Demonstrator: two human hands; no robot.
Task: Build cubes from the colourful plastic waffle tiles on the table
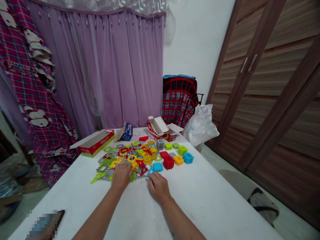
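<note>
A spread-out heap of interlocking plastic pieces (pixel 147 158) in yellow, red, grey and green lies on the white table. My left hand (pixel 122 176) is at the heap's near edge, beside yellow and grey pieces, its fingers curled down; what they hold, if anything, is hidden. Just right of it, my right hand (pixel 158 187) has its fingers closed on a small blue plastic piece (pixel 149 172) at the heap's edge. Beyond that hand lies a larger blue piece (pixel 157 166). Sorted stacks stand to the right: red (pixel 168 162), yellow (pixel 178 160), blue (pixel 188 158), green (pixel 182 150) and grey (pixel 160 144).
Open cardboard boxes stand at the back: a red and green one (pixel 97 145), a blue one (pixel 127 132) and red ones (pixel 157 129). A phone, partly blurred (pixel 47 225), lies at the table's near left. A white plastic bag (pixel 202 125) is at the right edge.
</note>
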